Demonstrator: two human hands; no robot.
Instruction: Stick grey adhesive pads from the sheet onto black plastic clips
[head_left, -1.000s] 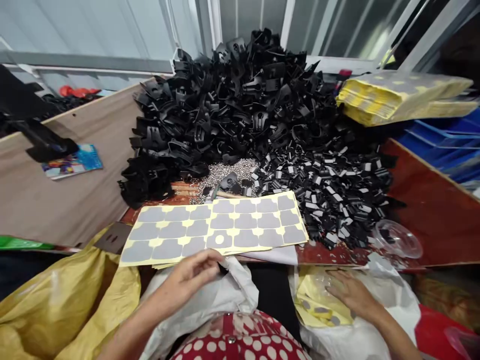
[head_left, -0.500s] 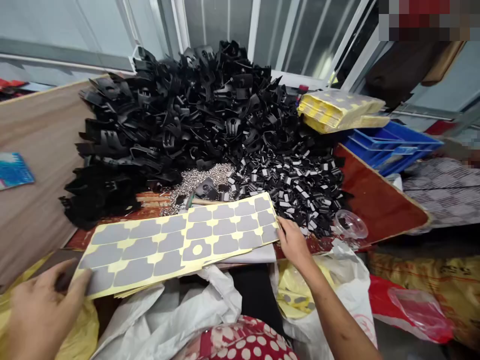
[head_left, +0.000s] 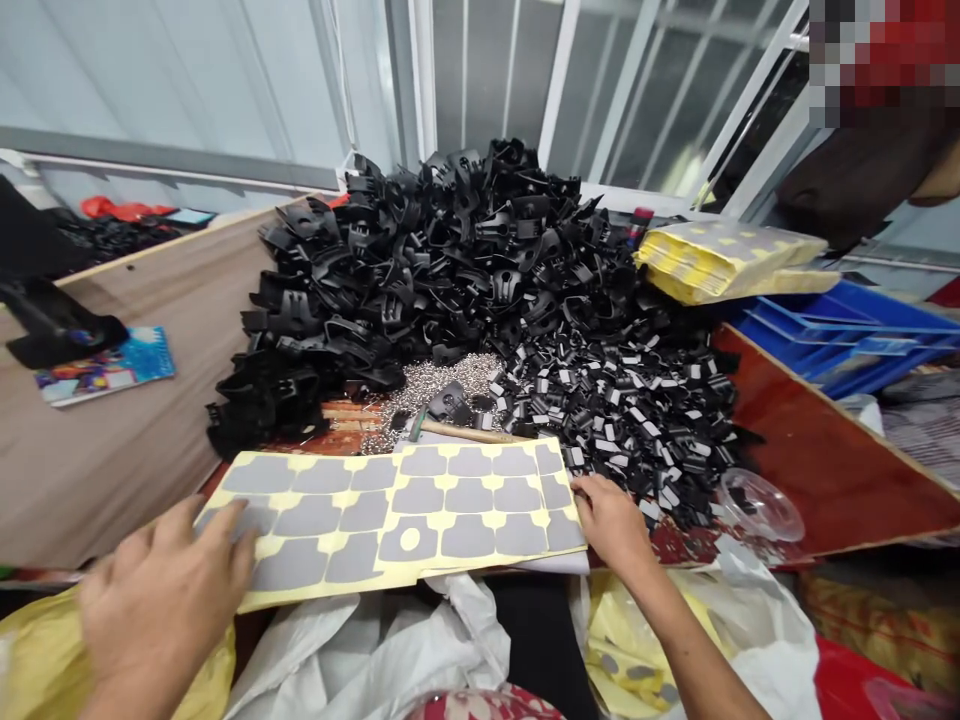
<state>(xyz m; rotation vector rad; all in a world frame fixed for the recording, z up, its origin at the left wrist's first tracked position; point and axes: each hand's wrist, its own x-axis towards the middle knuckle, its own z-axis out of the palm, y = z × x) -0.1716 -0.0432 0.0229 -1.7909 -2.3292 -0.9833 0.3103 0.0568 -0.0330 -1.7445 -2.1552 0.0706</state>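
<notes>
Several overlapping yellow sheets with grey die-cut stickers (head_left: 360,505) lie low in front of me, at the near edge of the red table. My left hand (head_left: 169,585) rests over their left end, fingers spread on the top sheet. At the right end my right hand (head_left: 609,520) pinches the edge of the sheets between thumb and fingers. One sticker near the middle shows a round yellow hole. Just beyond the sheets lie a hammer (head_left: 469,432) with a wooden handle and a single black part (head_left: 450,402).
Behind rises a heap of black plastic parts (head_left: 420,260), with small metal pieces (head_left: 427,385) and black-and-grey clips (head_left: 637,400) before it. Stacked yellow sheets (head_left: 727,255), a blue crate (head_left: 847,330) and a clear plastic bowl (head_left: 761,505) are right. White bags (head_left: 375,650) hang nearest.
The view has shifted, so the heap sits lower and further right. My left hand has moved from gripping the sheets' left edge to lying over their surface. My right hand keeps its hold.
</notes>
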